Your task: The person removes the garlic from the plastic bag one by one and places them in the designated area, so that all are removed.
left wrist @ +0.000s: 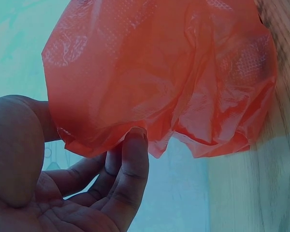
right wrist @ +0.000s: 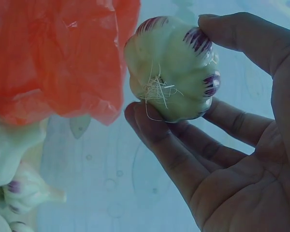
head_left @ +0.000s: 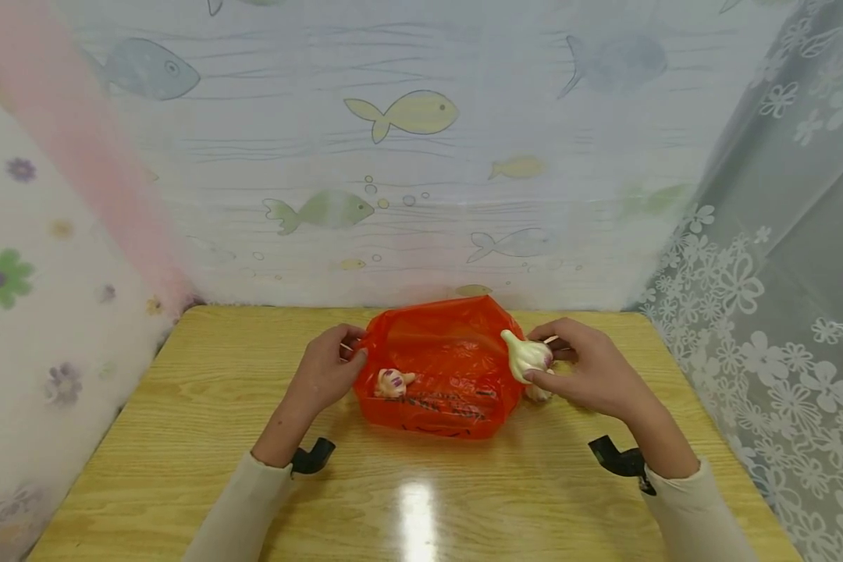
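Right hand (head_left: 590, 375) clamped on garlic bulb (head_left: 527, 357), stem toward upper left, at bag (head_left: 435, 367) right rim; left hand (head_left: 326, 371) pinching left rim.

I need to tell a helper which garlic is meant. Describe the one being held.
On the wooden table lies an orange plastic bag. At its right edge, the right hand pinches a garlic bulb. Unlike the smaller bulb inside the bag, it is lifted, pale with purple streaks.

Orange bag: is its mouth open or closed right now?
Open. The left hand pinches the orange bag rim, holding the mouth spread; one garlic bulb lies inside, and the right hand holds another bulb at the opening.
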`<state>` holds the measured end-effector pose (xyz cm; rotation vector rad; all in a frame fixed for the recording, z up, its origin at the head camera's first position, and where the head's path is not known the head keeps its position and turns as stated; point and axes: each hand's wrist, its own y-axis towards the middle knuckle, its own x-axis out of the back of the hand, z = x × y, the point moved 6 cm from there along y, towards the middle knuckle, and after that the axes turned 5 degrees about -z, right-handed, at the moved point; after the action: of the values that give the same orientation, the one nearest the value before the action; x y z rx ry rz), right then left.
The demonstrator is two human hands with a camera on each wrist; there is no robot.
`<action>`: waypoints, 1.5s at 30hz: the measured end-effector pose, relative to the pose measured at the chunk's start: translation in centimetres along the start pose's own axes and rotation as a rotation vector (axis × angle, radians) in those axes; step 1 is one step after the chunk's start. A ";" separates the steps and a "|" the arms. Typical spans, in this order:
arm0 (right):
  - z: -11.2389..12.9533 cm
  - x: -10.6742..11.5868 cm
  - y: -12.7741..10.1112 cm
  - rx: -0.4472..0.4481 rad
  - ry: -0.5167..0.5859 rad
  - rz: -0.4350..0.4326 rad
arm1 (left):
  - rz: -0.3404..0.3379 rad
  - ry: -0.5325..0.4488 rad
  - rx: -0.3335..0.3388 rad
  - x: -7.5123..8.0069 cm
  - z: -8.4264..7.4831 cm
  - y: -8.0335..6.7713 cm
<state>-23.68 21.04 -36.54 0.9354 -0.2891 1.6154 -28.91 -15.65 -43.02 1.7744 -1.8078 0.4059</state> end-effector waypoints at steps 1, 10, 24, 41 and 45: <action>-0.1 0.1 -0.1 -0.002 0.000 -0.002 | -0.001 0.000 -0.001 0.0 0.0 0.0; -0.7 0.8 -1.1 -0.005 0.005 -0.027 | -0.003 0.003 0.000 0.0 -0.2 0.1; -2.2 1.0 -2.7 -0.035 0.032 -0.039 | -0.001 0.006 -0.005 -0.1 -0.2 0.2; -4.5 0.3 -4.8 -0.091 0.051 -0.013 | -0.001 0.010 0.014 0.0 0.0 0.0; -5.3 -0.2 -5.2 -0.116 0.066 0.002 | 0.002 0.002 0.020 0.0 0.2 0.0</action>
<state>-21.13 25.76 -41.72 0.7917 -0.3342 1.6102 -28.94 -15.72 -43.17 1.7858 -1.8104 0.4280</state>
